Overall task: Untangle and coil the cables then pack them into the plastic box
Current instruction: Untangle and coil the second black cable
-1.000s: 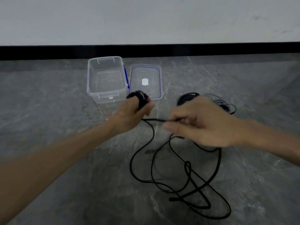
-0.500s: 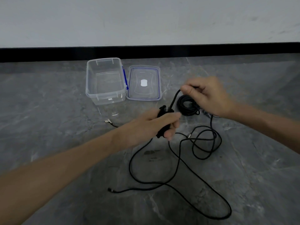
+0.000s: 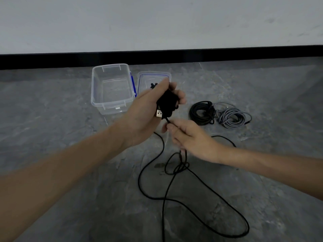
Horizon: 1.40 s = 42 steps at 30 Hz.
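Cables are partly dealt with: a black coil and a grey coil lie wound on the floor, touching each other, to the right of the hands. A third black cable is being wound. The left hand has its fingers curled round a small bundle of it, held up in front of the lid, with the USB plug poking out on the near side. Just below, the right hand pinches the cable's free run between thumb and fingertips. Most of that cable lies in loose loops on the near floor, and a twist under the right hand looks like a tangle not yet cleared. The plastic box stands open at far left with nothing in it. So two coils appear finished, the third is barely begun, and no packing has started.
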Available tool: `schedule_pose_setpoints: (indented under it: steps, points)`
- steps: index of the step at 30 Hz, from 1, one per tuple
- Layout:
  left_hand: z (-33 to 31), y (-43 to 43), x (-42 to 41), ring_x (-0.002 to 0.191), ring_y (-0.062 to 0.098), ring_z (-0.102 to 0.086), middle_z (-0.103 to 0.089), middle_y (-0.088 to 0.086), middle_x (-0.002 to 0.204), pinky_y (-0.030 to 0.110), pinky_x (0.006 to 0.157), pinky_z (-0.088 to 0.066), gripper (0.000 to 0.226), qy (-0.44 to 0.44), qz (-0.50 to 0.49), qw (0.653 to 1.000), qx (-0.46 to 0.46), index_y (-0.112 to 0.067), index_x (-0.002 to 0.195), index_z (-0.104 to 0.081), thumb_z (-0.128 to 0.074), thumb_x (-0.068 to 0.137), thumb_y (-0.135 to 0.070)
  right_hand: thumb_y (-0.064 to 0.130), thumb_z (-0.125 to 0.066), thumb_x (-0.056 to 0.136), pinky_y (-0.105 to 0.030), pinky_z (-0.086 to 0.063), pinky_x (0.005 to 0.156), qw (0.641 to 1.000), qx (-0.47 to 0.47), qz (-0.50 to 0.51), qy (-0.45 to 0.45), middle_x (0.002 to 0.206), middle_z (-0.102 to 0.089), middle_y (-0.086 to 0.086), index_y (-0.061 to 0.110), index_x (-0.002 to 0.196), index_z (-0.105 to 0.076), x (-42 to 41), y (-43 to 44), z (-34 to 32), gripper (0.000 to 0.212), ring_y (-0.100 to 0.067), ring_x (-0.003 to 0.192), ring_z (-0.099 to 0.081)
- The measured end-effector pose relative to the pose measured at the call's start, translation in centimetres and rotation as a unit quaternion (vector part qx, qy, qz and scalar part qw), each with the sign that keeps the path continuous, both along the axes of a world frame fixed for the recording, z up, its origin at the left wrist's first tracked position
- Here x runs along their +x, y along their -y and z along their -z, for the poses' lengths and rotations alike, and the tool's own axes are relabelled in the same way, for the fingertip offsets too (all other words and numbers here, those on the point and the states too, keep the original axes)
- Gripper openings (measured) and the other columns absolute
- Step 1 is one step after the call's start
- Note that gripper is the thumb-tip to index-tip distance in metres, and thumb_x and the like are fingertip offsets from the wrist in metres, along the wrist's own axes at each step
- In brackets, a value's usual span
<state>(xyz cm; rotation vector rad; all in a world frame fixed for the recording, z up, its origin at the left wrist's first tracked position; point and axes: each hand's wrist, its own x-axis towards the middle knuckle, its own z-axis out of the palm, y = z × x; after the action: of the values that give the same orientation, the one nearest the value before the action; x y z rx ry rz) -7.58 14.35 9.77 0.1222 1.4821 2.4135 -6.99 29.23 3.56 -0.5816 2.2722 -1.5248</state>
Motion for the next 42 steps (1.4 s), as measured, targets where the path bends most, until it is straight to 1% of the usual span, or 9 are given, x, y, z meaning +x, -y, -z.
schedule_pose_setpoints:
  steps: [4,10,13,16,19,26,30,36,42]
  points:
    - [0.2,0.9,-0.8,0.087,0.013,-0.066,-0.071,-0.003,0.082,0.022,0.083,-0.048,0.025,-0.024,-0.054,0.998,-0.028,-0.014,0.093,-0.056,-0.037,0.104,-0.027,0.020,-0.037,0.104,-0.026,-0.039,0.048,0.998,0.018,-0.010,0.063,0.048,-0.037,0.012,0.004,0.100,-0.059,1.5,-0.1,-0.5,0.028,-0.003,0.045,-0.035]
    - [1.8,2.2,-1.0,0.103,0.007,-0.064,-0.074,-0.010,0.089,0.022,0.099,-0.041,0.025,-0.123,-0.072,0.945,-0.295,-0.018,0.099,-0.060,-0.038,0.104,-0.030,0.020,-0.046,0.101,-0.028,-0.030,0.046,0.997,0.058,-0.037,0.014,0.050,-0.035,0.008,0.008,0.091,-0.066,2.1,-0.2,-4.5,0.026,-0.008,0.045,-0.032]
    - [2.2,2.5,-0.6,0.089,0.002,-0.063,-0.070,-0.004,0.088,0.014,0.086,-0.044,0.032,-0.166,-0.020,0.907,-0.386,-0.015,0.094,-0.063,-0.036,0.104,-0.030,0.022,-0.051,0.098,-0.018,-0.026,0.042,0.995,0.085,-0.047,-0.027,0.047,-0.033,0.008,0.011,0.087,-0.071,1.2,-0.8,-7.2,0.025,-0.006,0.042,-0.028]
    - [2.2,2.1,-0.3,0.069,0.015,-0.054,-0.062,0.009,0.075,0.028,0.072,-0.047,0.043,-0.173,0.018,0.879,-0.445,-0.010,0.085,-0.063,-0.036,0.103,-0.038,0.024,-0.054,0.097,-0.018,-0.024,0.041,0.993,0.090,-0.054,-0.045,0.048,-0.030,-0.001,0.014,0.084,-0.073,0.1,-1.4,-9.3,0.025,-0.013,0.043,-0.026]
    - [1.4,1.5,0.3,0.064,0.006,-0.051,-0.061,-0.013,0.060,0.020,0.070,-0.045,0.046,-0.136,0.079,0.902,-0.402,-0.013,0.078,-0.058,-0.030,0.103,-0.039,0.027,-0.056,0.094,-0.017,-0.024,0.041,0.990,0.093,-0.070,-0.078,0.046,-0.032,-0.011,0.010,0.080,-0.073,-0.6,-1.8,-10.7,0.028,-0.025,0.045,-0.023]
    - [-0.4,0.3,1.5,0.062,0.013,-0.056,-0.048,-0.002,0.055,0.015,0.065,-0.045,0.060,-0.077,0.208,0.939,-0.264,-0.010,0.080,-0.054,-0.021,0.085,-0.061,0.038,-0.065,0.081,-0.010,-0.033,0.046,0.988,0.044,-0.053,-0.139,0.052,-0.051,-0.010,0.012,0.076,-0.072,-3.6,-2.7,-11.0,0.027,-0.009,0.044,-0.037]
    - [-1.0,0.3,1.7,0.053,0.014,-0.051,-0.037,-0.006,0.047,0.018,0.062,-0.045,0.043,-0.060,0.185,0.966,-0.169,-0.015,0.071,-0.049,-0.040,0.095,-0.050,0.061,-0.060,0.082,-0.043,-0.042,0.050,0.984,0.059,-0.046,-0.164,0.062,-0.053,-0.034,0.017,0.078,-0.072,-5.1,-2.9,-8.8,0.046,-0.035,0.050,-0.044]
    - [-2.8,0.6,0.6,0.056,0.010,-0.049,-0.038,-0.012,0.046,0.017,0.064,-0.047,0.047,-0.026,0.095,0.995,-0.012,-0.022,0.063,-0.052,-0.034,0.096,-0.049,0.051,-0.041,0.095,-0.030,-0.022,0.042,0.992,0.068,-0.035,-0.101,0.051,-0.033,-0.003,0.015,0.078,-0.064,-4.2,-3.2,-5.5,0.046,-0.021,0.044,-0.026]
    - [-3.8,1.0,-1.1,0.064,0.008,-0.056,-0.050,-0.011,0.054,0.016,0.069,-0.049,0.047,-0.040,-0.049,0.997,0.034,-0.018,0.076,-0.051,-0.027,0.103,-0.048,0.026,-0.041,0.102,-0.011,-0.029,0.045,0.979,0.164,-0.086,-0.085,0.041,-0.039,0.016,0.006,0.084,-0.064,-1.3,-2.8,-2.4,0.036,-0.003,0.039,-0.039]
